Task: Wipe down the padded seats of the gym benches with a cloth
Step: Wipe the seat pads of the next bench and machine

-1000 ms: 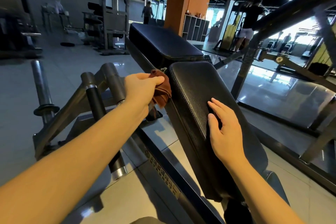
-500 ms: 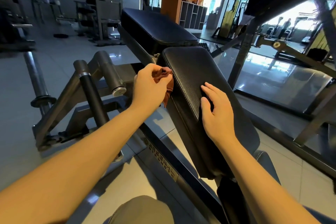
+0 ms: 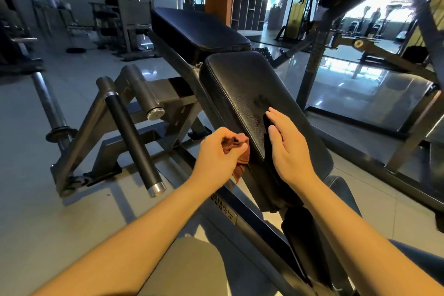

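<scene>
A black padded seat [image 3: 242, 84] slopes down toward me at the centre of the view, with a second black pad [image 3: 199, 29] behind it. My left hand [image 3: 217, 151] grips a bunched brown cloth [image 3: 236, 149] against the near left side edge of the sloped pad. The cloth's tail hangs down below my fingers. My right hand [image 3: 288, 149] lies flat with straight fingers on the top of the same pad, just right of the cloth.
Grey steel frame arms and plate pegs [image 3: 134, 113] stand left of the bench. A loaded bar sleeve [image 3: 48, 103] lies further left. An upright machine post [image 3: 312, 65] rises to the right. Tiled floor surrounds the bench. My knee [image 3: 187, 269] shows at the bottom.
My left hand has dragged the cloth down the pad's left edge toward me. The right hand stayed flat on the pad, and my view has tilted downward.
</scene>
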